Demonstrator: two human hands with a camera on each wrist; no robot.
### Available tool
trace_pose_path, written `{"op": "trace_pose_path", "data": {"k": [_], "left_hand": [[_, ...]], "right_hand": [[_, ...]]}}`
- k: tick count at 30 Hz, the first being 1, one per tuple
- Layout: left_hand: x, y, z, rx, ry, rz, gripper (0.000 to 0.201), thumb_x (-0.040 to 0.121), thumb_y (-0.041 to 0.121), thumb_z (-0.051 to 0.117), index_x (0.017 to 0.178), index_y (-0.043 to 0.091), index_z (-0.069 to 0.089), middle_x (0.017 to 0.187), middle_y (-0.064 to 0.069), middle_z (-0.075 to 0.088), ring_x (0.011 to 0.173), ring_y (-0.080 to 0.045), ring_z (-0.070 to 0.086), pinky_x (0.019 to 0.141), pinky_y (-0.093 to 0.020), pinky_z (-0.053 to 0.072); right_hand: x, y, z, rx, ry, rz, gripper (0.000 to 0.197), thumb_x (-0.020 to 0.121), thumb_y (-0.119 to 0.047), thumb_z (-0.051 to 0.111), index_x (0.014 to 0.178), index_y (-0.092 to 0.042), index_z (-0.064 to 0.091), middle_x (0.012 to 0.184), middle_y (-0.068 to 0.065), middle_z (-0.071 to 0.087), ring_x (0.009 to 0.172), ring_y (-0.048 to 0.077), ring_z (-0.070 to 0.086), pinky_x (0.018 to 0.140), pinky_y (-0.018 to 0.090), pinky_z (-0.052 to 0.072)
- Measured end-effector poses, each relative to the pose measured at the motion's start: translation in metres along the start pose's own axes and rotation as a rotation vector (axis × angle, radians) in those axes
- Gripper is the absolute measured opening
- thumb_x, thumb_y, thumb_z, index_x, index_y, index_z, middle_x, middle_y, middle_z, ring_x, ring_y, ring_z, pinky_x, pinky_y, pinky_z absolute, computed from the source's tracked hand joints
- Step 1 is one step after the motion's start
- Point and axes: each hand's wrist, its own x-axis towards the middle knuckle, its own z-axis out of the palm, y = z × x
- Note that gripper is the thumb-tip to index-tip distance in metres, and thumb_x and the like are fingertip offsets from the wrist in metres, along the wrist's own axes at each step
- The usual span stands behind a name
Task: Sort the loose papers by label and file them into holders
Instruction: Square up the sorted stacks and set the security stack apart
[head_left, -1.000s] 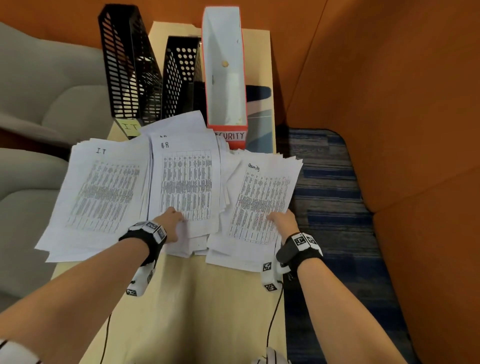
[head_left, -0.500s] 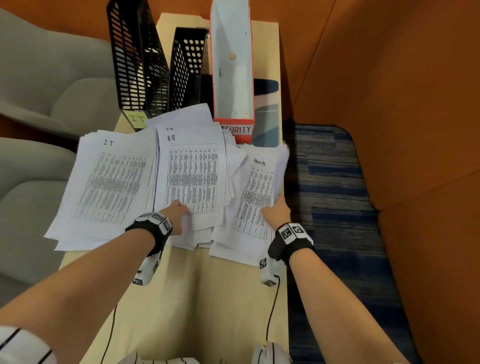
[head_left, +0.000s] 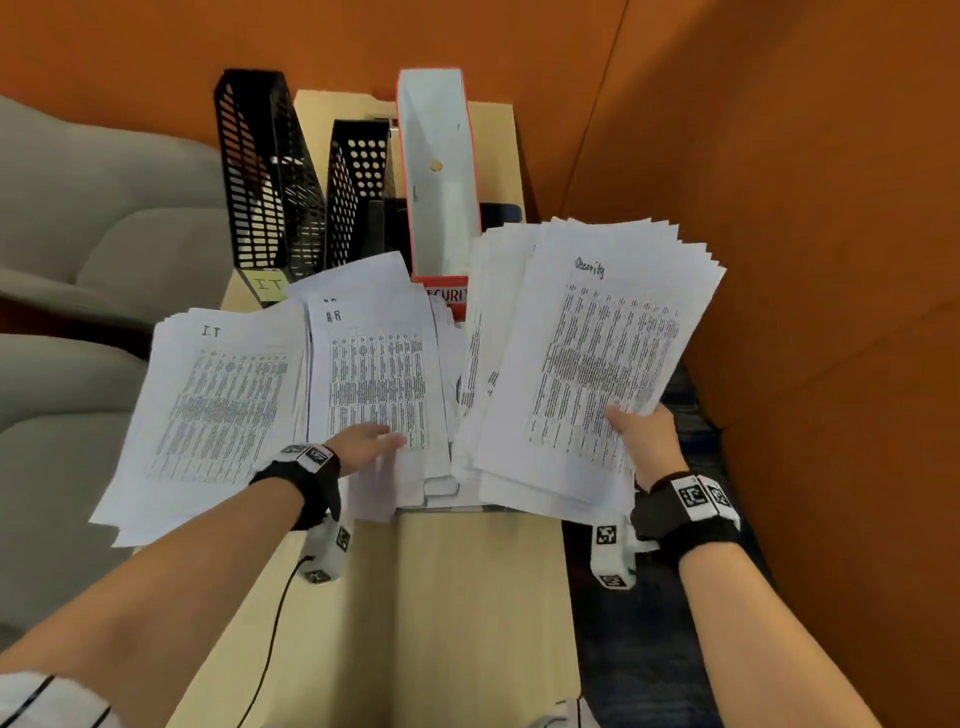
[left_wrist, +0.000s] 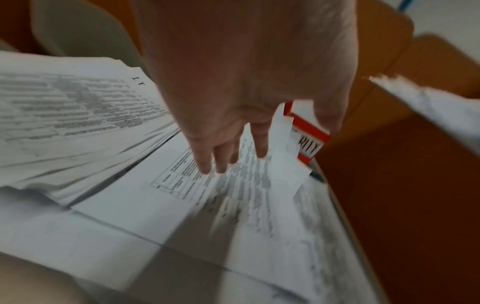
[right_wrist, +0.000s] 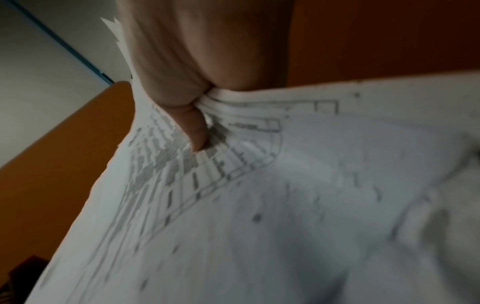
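Note:
Three stacks of printed sheets cover the narrow table (head_left: 467, 597): the IT stack (head_left: 218, 405) at the left, the H-R stack (head_left: 374, 379) in the middle, and the Security stack (head_left: 587, 364) at the right. My right hand (head_left: 641, 436) pinches the Security stack (right_wrist: 285, 195) by its near right edge, thumb on top, and holds it tilted above the table. My left hand (head_left: 366, 444) lies with straight fingers (left_wrist: 221, 156) on the H-R stack (left_wrist: 233, 195). Behind stand the red-edged white SECURITY holder (head_left: 439, 182) and two black mesh holders (head_left: 260, 171), one tagged IT.
Grey seat cushions (head_left: 78, 234) lie left of the table. Orange padded walls (head_left: 779, 208) close in behind and to the right. Blue carpet (head_left: 649, 649) shows past the table's right edge. Sensor cables hang from both wrists.
My right hand has gathered the Security stack and lifted it off the table, up and to the right. My left hand stayed on the H-R stack.

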Motion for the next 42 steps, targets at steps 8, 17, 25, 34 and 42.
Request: {"op": "trace_pose_path", "data": {"k": [8, 17, 25, 34, 42], "left_hand": [[-0.071, 0.031, -0.036, -1.039, 0.014, 0.249, 0.088, 0.064, 0.047, 0.081, 0.137, 0.016, 0.044, 0.138, -0.005, 0.054, 0.122, -0.021, 0.056, 0.107, -0.044, 0.041], [-0.136, -0.020, -0.062, -0.894, 0.160, 0.433, 0.075, 0.047, 0.046, 0.089, 0.112, 0.018, 0.063, 0.105, 0.002, 0.073, 0.097, -0.011, 0.070, 0.079, -0.022, 0.057], [-0.123, -0.062, -0.004, -0.722, 0.211, 0.218, 0.056, 0.071, 0.025, 0.081, 0.119, 0.018, 0.054, 0.113, 0.000, 0.062, 0.111, -0.023, 0.058, 0.101, -0.038, 0.042], [-0.082, -0.100, -0.014, -0.680, 0.381, -0.022, 0.026, 0.091, 0.016, 0.060, 0.114, 0.004, 0.058, 0.100, -0.021, 0.066, 0.087, -0.033, 0.063, 0.080, -0.045, 0.053], [-0.068, -0.132, 0.018, -0.705, 0.339, -0.257, 0.036, 0.090, 0.017, 0.062, 0.123, 0.003, 0.053, 0.118, -0.014, 0.061, 0.105, -0.031, 0.058, 0.094, -0.042, 0.046]], "right_hand": [[-0.079, 0.014, 0.062, 0.020, -0.487, -0.032, 0.057, 0.083, -0.014, 0.073, 0.136, -0.019, 0.051, 0.129, 0.001, 0.063, 0.122, 0.019, 0.058, 0.108, 0.045, 0.042], [-0.122, -0.004, 0.114, -0.079, -0.636, -0.153, 0.077, 0.060, -0.032, 0.090, 0.128, -0.034, 0.053, 0.126, -0.009, 0.064, 0.122, 0.010, 0.057, 0.111, 0.044, 0.039], [-0.157, 0.019, 0.154, -0.195, -0.684, -0.154, 0.047, 0.078, -0.019, 0.078, 0.114, -0.041, 0.055, 0.118, -0.010, 0.066, 0.112, 0.002, 0.060, 0.107, 0.037, 0.043], [-0.036, 0.051, 0.139, -0.698, -0.147, 0.145, 0.084, 0.081, -0.058, 0.065, 0.143, -0.010, 0.035, 0.147, 0.010, 0.041, 0.133, 0.029, 0.042, 0.109, 0.040, 0.036], [-0.003, 0.094, 0.138, -1.077, -0.005, 0.255, 0.112, 0.068, -0.044, 0.083, 0.146, 0.001, 0.016, 0.145, 0.018, 0.033, 0.130, 0.033, 0.043, 0.101, 0.042, 0.044]]}}
